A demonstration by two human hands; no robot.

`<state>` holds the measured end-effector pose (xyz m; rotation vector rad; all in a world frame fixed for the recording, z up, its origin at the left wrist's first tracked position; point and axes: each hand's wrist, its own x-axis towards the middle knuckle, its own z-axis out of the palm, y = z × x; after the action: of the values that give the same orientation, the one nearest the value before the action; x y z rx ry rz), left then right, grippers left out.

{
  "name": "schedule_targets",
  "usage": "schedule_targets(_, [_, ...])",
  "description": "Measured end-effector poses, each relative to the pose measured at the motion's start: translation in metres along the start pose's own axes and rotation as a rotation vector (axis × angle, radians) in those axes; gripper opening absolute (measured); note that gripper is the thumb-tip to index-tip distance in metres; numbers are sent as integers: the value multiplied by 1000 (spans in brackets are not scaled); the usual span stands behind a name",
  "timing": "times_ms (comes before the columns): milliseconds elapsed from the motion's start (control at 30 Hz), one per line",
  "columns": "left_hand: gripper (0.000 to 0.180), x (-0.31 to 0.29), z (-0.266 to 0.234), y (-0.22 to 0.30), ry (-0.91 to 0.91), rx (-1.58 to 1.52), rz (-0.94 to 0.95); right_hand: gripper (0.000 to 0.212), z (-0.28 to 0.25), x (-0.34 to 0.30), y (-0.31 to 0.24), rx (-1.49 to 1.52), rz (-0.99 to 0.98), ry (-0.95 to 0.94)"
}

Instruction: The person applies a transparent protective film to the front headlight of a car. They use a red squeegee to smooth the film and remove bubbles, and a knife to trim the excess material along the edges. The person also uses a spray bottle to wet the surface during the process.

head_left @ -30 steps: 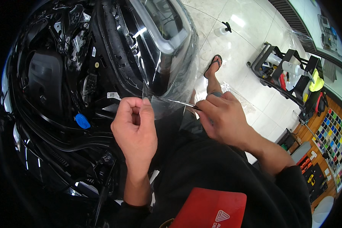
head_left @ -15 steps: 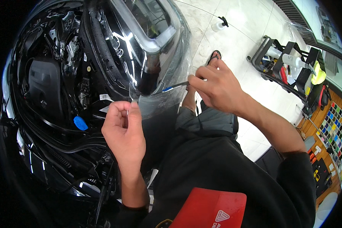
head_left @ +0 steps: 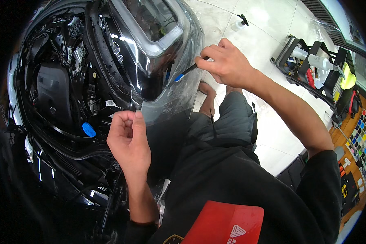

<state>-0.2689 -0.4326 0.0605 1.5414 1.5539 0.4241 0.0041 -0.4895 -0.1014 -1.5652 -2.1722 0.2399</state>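
Note:
The fingers of my left hand (head_left: 130,138) pinch the edge of a clear film (head_left: 162,107) by the lower corner of the car's headlight (head_left: 154,79). The film spreads over the lamp and hangs loose past its right side, wrinkled in places. In my right hand (head_left: 225,63) is a slim black knife-like tool (head_left: 187,73) with a blue section near its tip. It slants down to the left, its end close to the film beside the lamp. Whether the tip touches the film I cannot tell.
The open engine bay (head_left: 53,93) with a blue cap (head_left: 88,129) lies at the left. A spray bottle (head_left: 240,23) stands on the pale floor. At right is a black cart (head_left: 288,55) with bottles and a yellow cloth (head_left: 347,77). A red flat card or pouch (head_left: 223,223) hangs at my chest.
My right hand has moved up and slightly left with the tool, whose tip is now higher along the lamp's side. The left hand keeps its pinch, shifted slightly left.

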Motion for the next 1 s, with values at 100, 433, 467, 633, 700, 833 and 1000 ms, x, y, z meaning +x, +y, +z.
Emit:
schedule_targets(100, [15, 1, 4, -2, 36, 7, 13, 39, 8, 2, 7, 21, -21, 41])
schedule_targets(433, [29, 7, 13, -12, 238, -25, 82, 32, 32, 10, 35, 81, -57, 151])
schedule_targets(467, [28, 7, 13, -12, 251, -11, 76, 32, 35, 12, 37, 74, -73, 190])
schedule_targets(633, [25, 4, 12, -15, 303, 33, 103, 26, 45, 13, 47, 79, -118, 284])
schedule_targets(700, [24, 4, 12, -17, 300, 56, 128, 25, 52, 13, 50, 108, -124, 324])
schedule_targets(833, [26, 4, 18, -16, 349, 126, 124, 24, 67, 12, 54, 106, -117, 356])
schedule_targets(1000, [24, 3, 9, -15, 305, 150, 93, 37, 74, 15, 65, 128, -128, 397])
